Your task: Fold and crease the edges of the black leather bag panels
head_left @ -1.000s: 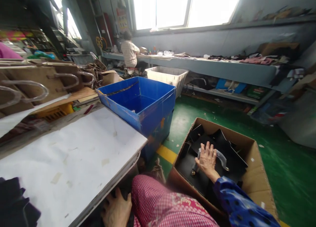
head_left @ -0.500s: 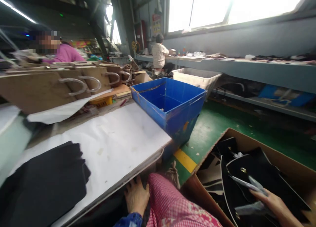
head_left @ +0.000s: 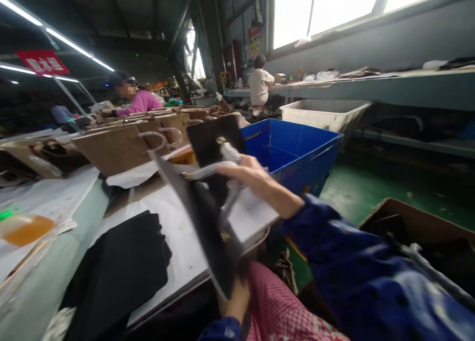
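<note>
My right hand (head_left: 256, 180) is closed on the pale wrapped handles (head_left: 211, 171) of black bag panels (head_left: 202, 222), held up over the white-covered table (head_left: 178, 232). Brass-coloured fittings show where the handles join the panels. My left hand (head_left: 237, 301) is low by my lap, behind the bottom of the panels; its fingers are hidden. To the left, a stack of black pieces (head_left: 126, 267) lies on the white sheet.
A blue bin (head_left: 308, 158) stands beyond the table, a cardboard box (head_left: 419, 212) at the right. Brown bags (head_left: 111, 150) line the back left. An orange bottle (head_left: 29, 229) lies far left. Two people (head_left: 143, 101) (head_left: 260, 83) sit further off.
My right hand has lifted the black panels by their handles from the cardboard box and moved left over the table. The view has turned right to left, and my left hand's fingers are now covered.
</note>
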`<state>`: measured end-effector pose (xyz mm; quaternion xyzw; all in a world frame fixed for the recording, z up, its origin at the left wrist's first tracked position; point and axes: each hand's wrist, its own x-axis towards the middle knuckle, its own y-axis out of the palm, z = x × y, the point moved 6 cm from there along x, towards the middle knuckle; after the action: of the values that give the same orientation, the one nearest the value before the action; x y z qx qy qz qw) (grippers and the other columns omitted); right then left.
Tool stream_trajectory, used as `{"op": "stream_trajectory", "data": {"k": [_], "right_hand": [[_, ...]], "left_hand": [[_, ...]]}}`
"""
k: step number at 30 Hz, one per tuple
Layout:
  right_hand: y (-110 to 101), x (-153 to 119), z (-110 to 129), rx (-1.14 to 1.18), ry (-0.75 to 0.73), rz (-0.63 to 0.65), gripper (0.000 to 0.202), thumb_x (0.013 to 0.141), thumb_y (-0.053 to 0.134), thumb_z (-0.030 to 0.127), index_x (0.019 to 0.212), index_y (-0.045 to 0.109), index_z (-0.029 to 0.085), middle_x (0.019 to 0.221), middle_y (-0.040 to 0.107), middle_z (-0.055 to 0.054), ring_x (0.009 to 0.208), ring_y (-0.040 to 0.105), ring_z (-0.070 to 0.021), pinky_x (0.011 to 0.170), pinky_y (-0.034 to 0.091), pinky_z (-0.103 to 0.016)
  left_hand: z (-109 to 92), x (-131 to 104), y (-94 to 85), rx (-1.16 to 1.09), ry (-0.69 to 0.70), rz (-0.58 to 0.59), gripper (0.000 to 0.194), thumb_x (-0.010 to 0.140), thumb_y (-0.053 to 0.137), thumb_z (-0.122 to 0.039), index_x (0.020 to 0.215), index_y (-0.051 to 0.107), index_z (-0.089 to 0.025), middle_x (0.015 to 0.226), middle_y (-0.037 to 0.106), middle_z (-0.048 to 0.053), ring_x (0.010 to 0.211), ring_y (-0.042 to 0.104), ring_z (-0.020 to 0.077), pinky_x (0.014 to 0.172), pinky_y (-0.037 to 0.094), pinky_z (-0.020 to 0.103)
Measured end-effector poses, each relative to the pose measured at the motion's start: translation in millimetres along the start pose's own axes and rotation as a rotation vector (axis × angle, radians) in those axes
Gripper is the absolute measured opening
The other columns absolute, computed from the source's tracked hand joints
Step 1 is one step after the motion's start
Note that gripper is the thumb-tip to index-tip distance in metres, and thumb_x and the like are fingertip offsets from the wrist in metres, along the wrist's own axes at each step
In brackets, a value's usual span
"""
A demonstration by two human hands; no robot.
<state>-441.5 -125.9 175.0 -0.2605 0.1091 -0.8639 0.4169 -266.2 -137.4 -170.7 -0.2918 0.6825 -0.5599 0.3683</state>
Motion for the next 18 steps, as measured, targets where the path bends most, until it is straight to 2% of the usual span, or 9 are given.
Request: {"op": "stream_trajectory", "data": {"k": [2, 4, 6, 8, 11, 12, 14, 16, 18], "right_hand": [[40, 29, 11, -0.061, 0.0, 0.026, 0.062, 0.089, 0.052, 0.06, 0.102, 0.068, 0.002, 0.079, 0.069, 0.002, 0.078, 0.072, -0.0165, 0.065, 0.056, -0.022], [61, 38, 5, -0.156, 0.012, -0.034, 0.077, 0.078, 0.07, 0.057, 0.131, 0.057, 0.003, 0.111, 0.071, -0.007, 0.103, 0.069, -0.0261, 0.078, 0.059, -0.028], [66, 25, -16, -0.231, -0.028, -0.078, 0.075, 0.08, 0.075, 0.051, 0.14, 0.051, 0.014, 0.13, 0.065, -0.003, 0.117, 0.063, -0.0215, 0.093, 0.055, -0.024], [49, -14, -55, -0.301, -0.024, -0.145, 0.064, 0.085, 0.075, 0.043, 0.141, 0.051, 0.024, 0.138, 0.059, 0.004, 0.124, 0.059, -0.0147, 0.104, 0.048, -0.019], [-22, -106, -143, -0.44, 0.169, -0.289, 0.058, 0.086, 0.076, 0.032, 0.138, 0.053, 0.023, 0.145, 0.053, -0.001, 0.134, 0.05, -0.0209, 0.114, 0.042, -0.033], [-56, -141, -177, -0.495, 0.282, -0.354, 0.054, 0.087, 0.074, 0.029, 0.136, 0.054, 0.018, 0.146, 0.051, -0.008, 0.136, 0.047, -0.0252, 0.114, 0.041, -0.043], [-130, -216, -237, -0.606, 0.539, -0.475, 0.052, 0.089, 0.071, 0.032, 0.135, 0.055, 0.014, 0.149, 0.045, -0.015, 0.137, 0.043, -0.031, 0.113, 0.037, -0.054], [-203, -294, -279, -0.717, 0.814, -0.617, 0.059, 0.089, 0.071, 0.039, 0.138, 0.051, 0.013, 0.153, 0.038, -0.018, 0.14, 0.037, -0.0367, 0.113, 0.032, -0.061], [-262, -364, -298, -0.809, 1.041, -0.743, 0.066, 0.088, 0.071, 0.04, 0.143, 0.046, 0.013, 0.154, 0.033, -0.021, 0.141, 0.035, -0.0393, 0.112, 0.031, -0.064]], "left_hand": [[-1, -2, -2.2, 0.047, 0.002, 0.004, 0.058, 0.092, 0.051, -0.036, 0.144, 0.049, -0.01, 0.137, 0.05, 0.025, 0.125, 0.049, 0.0416, 0.096, 0.042, 0.053], [-2, -2, -2.1, 0.089, 0.01, 0.015, 0.058, 0.094, 0.047, -0.038, 0.146, 0.047, -0.012, 0.135, 0.049, 0.025, 0.121, 0.051, 0.0426, 0.092, 0.044, 0.052], [-2, 2, -0.1, 0.122, 0.025, 0.017, 0.058, 0.096, 0.041, -0.043, 0.144, 0.048, -0.012, 0.132, 0.049, 0.025, 0.12, 0.051, 0.0427, 0.089, 0.045, 0.051], [-1, 7, 3.7, 0.145, 0.04, 0.018, 0.06, 0.096, 0.039, -0.048, 0.142, 0.049, -0.012, 0.127, 0.049, 0.024, 0.116, 0.053, 0.042, 0.088, 0.044, 0.049], [2, 8, 9.5, 0.159, 0.049, 0.02, 0.061, 0.095, 0.038, -0.052, 0.141, 0.049, -0.014, 0.124, 0.05, 0.022, 0.112, 0.055, 0.0397, 0.088, 0.044, 0.047], [3, 8, 10.6, 0.16, 0.047, 0.018, 0.062, 0.095, 0.037, -0.053, 0.142, 0.049, -0.014, 0.124, 0.05, 0.022, 0.112, 0.055, 0.0393, 0.088, 0.044, 0.047], [4, 7, 11.7, 0.166, 0.039, 0.013, 0.063, 0.095, 0.035, -0.054, 0.142, 0.049, -0.015, 0.124, 0.05, 0.021, 0.112, 0.054, 0.039, 0.087, 0.043, 0.046], [3, 6, 11.7, 0.173, 0.035, 0.007, 0.064, 0.094, 0.035, -0.055, 0.143, 0.048, -0.015, 0.122, 0.049, 0.021, 0.111, 0.054, 0.0385, 0.086, 0.043, 0.046], [1, 6, 11.0, 0.181, 0.036, 0.0, 0.064, 0.094, 0.035, -0.055, 0.143, 0.047, -0.016, 0.121, 0.049, 0.02, 0.11, 0.054, 0.0378, 0.086, 0.043, 0.045]]}}
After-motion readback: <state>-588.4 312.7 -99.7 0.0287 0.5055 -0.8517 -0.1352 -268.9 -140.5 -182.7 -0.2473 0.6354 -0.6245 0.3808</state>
